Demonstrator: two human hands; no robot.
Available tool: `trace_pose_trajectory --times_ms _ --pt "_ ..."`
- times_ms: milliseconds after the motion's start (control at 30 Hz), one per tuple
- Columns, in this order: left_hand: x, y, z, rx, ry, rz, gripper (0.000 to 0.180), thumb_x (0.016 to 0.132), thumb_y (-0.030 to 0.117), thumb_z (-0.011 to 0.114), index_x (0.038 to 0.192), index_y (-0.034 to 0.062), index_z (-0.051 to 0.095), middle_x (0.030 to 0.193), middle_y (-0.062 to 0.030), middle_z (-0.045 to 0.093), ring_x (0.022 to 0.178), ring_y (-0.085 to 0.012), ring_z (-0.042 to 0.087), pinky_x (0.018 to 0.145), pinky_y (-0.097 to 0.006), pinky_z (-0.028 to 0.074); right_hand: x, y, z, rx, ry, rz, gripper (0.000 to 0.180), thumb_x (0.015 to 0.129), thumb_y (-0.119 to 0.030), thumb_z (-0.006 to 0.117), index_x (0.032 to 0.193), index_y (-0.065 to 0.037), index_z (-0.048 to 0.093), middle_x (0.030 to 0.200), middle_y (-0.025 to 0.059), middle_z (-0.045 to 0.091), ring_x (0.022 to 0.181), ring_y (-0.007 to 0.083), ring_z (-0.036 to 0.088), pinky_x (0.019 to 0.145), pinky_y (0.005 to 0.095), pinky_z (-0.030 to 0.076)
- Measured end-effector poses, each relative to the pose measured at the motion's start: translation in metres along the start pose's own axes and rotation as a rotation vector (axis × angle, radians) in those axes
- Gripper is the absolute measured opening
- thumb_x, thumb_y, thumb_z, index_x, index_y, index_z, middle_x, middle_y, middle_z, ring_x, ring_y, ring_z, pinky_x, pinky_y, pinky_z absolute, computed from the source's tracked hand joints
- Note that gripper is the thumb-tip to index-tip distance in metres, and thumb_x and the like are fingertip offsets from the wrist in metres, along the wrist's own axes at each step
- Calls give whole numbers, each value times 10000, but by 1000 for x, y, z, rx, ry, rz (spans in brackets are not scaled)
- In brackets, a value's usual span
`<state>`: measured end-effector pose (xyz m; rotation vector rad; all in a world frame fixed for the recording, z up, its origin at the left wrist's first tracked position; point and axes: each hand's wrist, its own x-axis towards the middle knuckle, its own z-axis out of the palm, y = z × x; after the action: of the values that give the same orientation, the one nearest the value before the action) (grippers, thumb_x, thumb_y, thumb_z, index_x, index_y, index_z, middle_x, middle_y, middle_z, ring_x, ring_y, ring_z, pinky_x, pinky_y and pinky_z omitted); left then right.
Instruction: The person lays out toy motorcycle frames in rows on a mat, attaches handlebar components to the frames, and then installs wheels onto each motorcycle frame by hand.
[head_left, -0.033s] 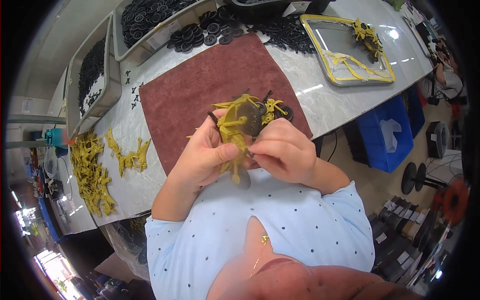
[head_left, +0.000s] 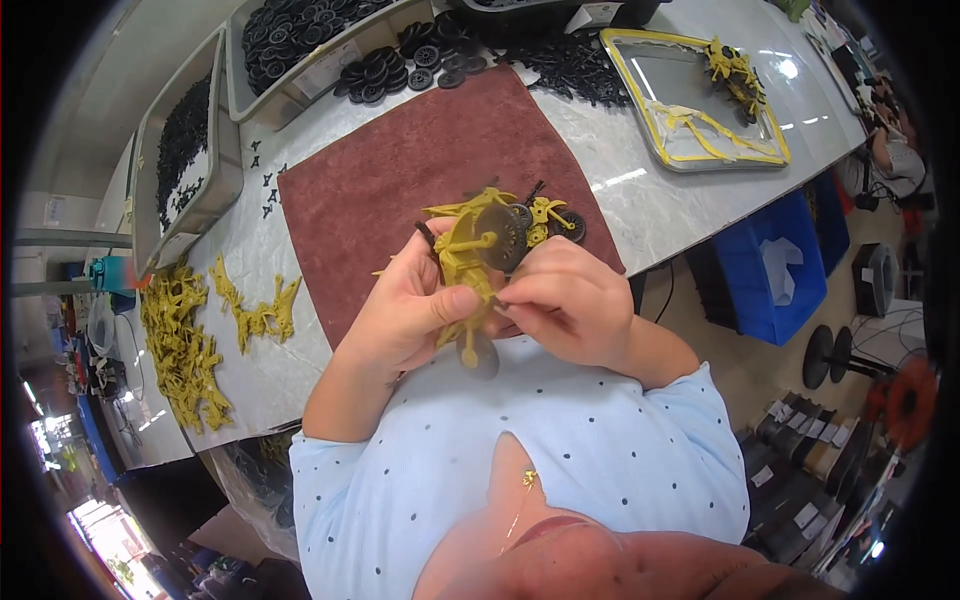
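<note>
In front of my chest my left hand (head_left: 405,300) holds a yellow toy motorcycle (head_left: 462,262) with dark wheels, its thumb pressed along the body. One wheel (head_left: 500,238) faces up and away, and the other sits near my shirt, partly blurred. My right hand (head_left: 575,305) is closed in a pinch against the toy's side; a tiny dark bit shows at its fingertips, too small to name. Just beyond, a second yellow toy motorcycle (head_left: 545,215) with black wheels lies on the dark red cloth (head_left: 400,160), partly hidden by my hands and the held toy.
Yellow plastic parts (head_left: 180,345) are heaped at the left. Grey bins (head_left: 240,75) of black wheels and small black parts stand at the back left. Loose wheels (head_left: 375,75) and black pieces (head_left: 575,70) lie behind the cloth. A yellow-rimmed tray (head_left: 660,150) holds yellow-and-black toys.
My right fingers have shifted slightly at the held toy, whose lower end has moved a little. Everything else looks the same.
</note>
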<state>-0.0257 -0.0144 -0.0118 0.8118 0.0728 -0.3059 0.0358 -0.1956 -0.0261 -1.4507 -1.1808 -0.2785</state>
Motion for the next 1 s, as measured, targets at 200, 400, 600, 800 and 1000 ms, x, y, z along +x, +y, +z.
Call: trace_pose_trajectory --times_ms 200,400,600,800,1000 --pt "1 1 4 13 -13 -30 620 812 164 720 1273 17 333 1057 -123 572 900 -191 609 739 -312 529 -4 -4 -3 175 54 295 191 748 60 700 919 13 629 840 106 620 717 181 588 632 284 474" --pt "1 -5 14 13 122 73 551 848 103 666 1268 5 322 1067 -125 568 877 -178 615 744 -303 529 -6 7 -1 -22 70 -85 240 694 75 722 911 7 646 853 89 639 737 204 602 626 292 467" --pt "-2 1 10 300 165 202 562 823 56 689 1250 22 324 1087 -130 568 928 -163 599 750 -300 517 -8 11 -10 -64 -83 -16 295 700 -136 790 911 -2 633 847 79 635 746 220 587 645 296 457" --pt "2 6 3 1342 269 442 686 684 35 777 1219 14 347 1015 -137 610 802 -209 629 736 -325 461 -5 13 -11 -338 151 115 558 656 -445 777 982 -26 607 901 82 601 805 246 548 715 339 461" --pt "8 5 0 1733 130 853 618 630 127 804 1147 75 469 898 -63 660 756 -196 612 737 -312 375 0 18 -6 -171 -135 262 406 704 -8 738 1087 27 608 1068 138 591 959 226 590 762 316 513"
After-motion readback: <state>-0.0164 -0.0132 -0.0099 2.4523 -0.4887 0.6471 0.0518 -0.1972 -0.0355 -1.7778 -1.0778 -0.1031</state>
